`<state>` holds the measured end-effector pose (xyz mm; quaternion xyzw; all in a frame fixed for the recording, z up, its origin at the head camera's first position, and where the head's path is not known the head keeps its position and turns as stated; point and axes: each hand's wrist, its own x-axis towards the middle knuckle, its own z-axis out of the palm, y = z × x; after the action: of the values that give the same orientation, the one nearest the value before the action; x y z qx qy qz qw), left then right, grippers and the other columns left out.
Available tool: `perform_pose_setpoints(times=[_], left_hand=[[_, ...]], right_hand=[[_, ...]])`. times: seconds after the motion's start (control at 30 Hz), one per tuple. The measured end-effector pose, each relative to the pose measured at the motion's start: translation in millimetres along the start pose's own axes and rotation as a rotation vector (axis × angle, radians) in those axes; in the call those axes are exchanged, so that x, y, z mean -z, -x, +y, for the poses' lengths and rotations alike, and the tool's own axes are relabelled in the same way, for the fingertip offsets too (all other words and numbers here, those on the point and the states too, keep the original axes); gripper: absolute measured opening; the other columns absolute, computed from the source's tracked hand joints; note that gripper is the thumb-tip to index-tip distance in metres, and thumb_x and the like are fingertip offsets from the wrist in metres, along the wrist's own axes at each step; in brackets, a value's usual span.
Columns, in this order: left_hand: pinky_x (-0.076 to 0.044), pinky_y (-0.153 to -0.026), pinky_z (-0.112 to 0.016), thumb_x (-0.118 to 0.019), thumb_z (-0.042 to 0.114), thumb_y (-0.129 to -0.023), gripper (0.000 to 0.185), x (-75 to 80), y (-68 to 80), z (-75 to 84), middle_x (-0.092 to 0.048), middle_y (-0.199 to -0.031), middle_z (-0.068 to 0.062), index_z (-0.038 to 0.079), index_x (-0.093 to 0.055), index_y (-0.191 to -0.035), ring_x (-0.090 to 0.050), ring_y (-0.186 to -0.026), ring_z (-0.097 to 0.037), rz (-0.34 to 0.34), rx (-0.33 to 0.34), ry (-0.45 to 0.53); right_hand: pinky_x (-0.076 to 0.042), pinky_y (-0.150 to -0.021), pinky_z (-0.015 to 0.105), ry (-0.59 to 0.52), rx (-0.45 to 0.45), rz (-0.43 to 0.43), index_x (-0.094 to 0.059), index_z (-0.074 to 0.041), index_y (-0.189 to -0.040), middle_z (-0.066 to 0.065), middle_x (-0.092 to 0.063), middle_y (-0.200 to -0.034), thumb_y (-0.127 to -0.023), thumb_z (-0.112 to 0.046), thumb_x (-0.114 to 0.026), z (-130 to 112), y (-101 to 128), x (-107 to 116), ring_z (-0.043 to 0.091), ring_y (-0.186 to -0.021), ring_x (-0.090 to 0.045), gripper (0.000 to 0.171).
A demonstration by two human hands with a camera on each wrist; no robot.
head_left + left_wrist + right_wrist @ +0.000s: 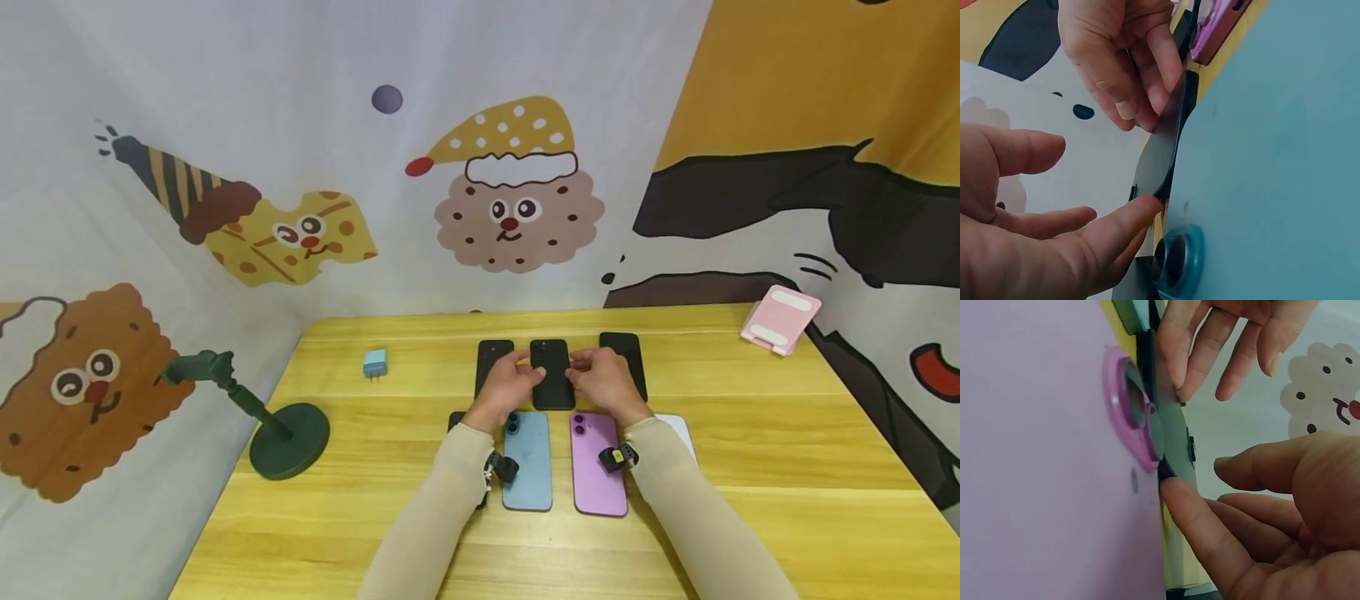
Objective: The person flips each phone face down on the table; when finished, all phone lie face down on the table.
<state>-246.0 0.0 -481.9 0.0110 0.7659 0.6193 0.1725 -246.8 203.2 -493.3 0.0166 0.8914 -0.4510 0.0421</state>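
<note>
Touching the middle black phone (552, 375) from both sides, the left hand (506, 389) and right hand (603, 381) had their fingers spread loosely, with fingertips on its edges. It lay flat on the bench (787, 450), above the blue phone (527, 458) and purple phone (597, 462). It looked thin, stiff and slippery, so holding its long edges seemed best.

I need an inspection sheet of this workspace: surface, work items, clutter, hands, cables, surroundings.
Surface: yellow wooden table.
Work items: middle black phone, back up, touched on both side edges; blue phone and purple phone lie nearer the person.
Clutter: two more black phones, blue charger, green stand, pink stand.
Hands: left hand and right hand, fingertips on the phone's edges.
Cables: nothing seen.
Surroundings: cartoon cloth backdrop.
</note>
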Motion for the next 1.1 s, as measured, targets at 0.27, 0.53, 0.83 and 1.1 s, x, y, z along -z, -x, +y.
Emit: perform_pose_setpoints(times=[0.27,0.53,0.83,1.1], left_hand=[[-0.057,-0.100,-0.045,-0.065,0.026,-0.107,0.059,0.2,2.6,2.5,-0.056,-0.151,-0.021,0.005,-0.046,-0.159,-0.064,-0.127,-0.031,0.015,-0.011,-0.019],[-0.059,-0.096,-0.039,-0.065,0.023,-0.106,0.049,-22.1,4.9,8.0,-0.069,-0.130,-0.008,0.004,-0.056,-0.151,-0.068,-0.117,-0.025,-0.016,-0.065,0.033],[-0.054,-0.110,-0.046,-0.064,0.024,-0.107,0.055,-56.4,2.0,6.1,-0.057,-0.151,-0.018,0.005,-0.049,-0.156,-0.062,-0.131,-0.027,-0.131,-0.109,0.076],[-0.049,-0.115,-0.049,-0.070,0.027,-0.103,0.059,-82.1,3.5,10.7,-0.052,-0.158,-0.018,0.010,-0.051,-0.156,-0.050,-0.147,-0.030,-0.143,-0.057,0.045]], right_hand=[[-0.064,-0.072,0.031,0.004,0.002,0.004,-0.065,0.001,-0.141,0.021,-0.076,-0.122,-0.101,-0.019,-0.072,-4.9,2.0,5.9,0.024,-0.090,-0.079,0.046],[-0.057,-0.069,0.030,0.024,0.102,0.064,-0.068,-0.002,-0.137,0.018,-0.077,-0.115,-0.103,-0.022,-0.068,2.3,4.5,27.1,0.024,-0.087,-0.074,0.040],[-0.059,-0.096,0.055,0.066,0.068,0.112,-0.064,-0.002,-0.143,0.023,-0.071,-0.131,-0.107,-0.030,-0.063,24.9,13.1,59.8,0.040,-0.117,-0.069,0.046],[-0.056,-0.101,0.059,0.080,-0.006,0.121,-0.059,0.000,-0.146,0.027,-0.064,-0.139,-0.108,-0.035,-0.061,39.6,20.9,76.0,0.045,-0.126,-0.063,0.052]])
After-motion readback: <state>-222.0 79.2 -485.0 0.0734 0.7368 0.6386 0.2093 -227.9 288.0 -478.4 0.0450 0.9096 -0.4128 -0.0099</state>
